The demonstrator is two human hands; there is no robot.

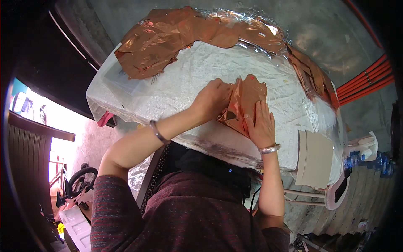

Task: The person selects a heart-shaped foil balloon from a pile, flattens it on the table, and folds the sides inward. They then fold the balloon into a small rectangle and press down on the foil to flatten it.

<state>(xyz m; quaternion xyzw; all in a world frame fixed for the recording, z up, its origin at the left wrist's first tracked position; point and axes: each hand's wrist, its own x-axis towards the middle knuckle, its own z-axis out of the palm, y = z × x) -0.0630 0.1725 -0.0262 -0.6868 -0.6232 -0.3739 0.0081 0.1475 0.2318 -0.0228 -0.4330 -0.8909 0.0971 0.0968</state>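
A folded copper-coloured foil piece (254, 90), shiny and thin like a deflated foil balloon, lies on the white cloth-covered table (189, 84) in front of me. My left hand (213, 98) is closed at its left edge, fingers pinched on the foil; the fingertips are partly hidden. Flat on the right side of the same piece rests my right hand (262, 125), its fingers stretched out and the thumb apart. Creases run through the foil between the two hands.
A pile of copper foil pieces (151, 42) spreads along the table's far side, with silver foil (252, 19) among them. More copper foil (312, 75) hangs at the right edge. Grey cards (315, 159) lie at the near right, beside a pinkish stool or chair (336, 195).
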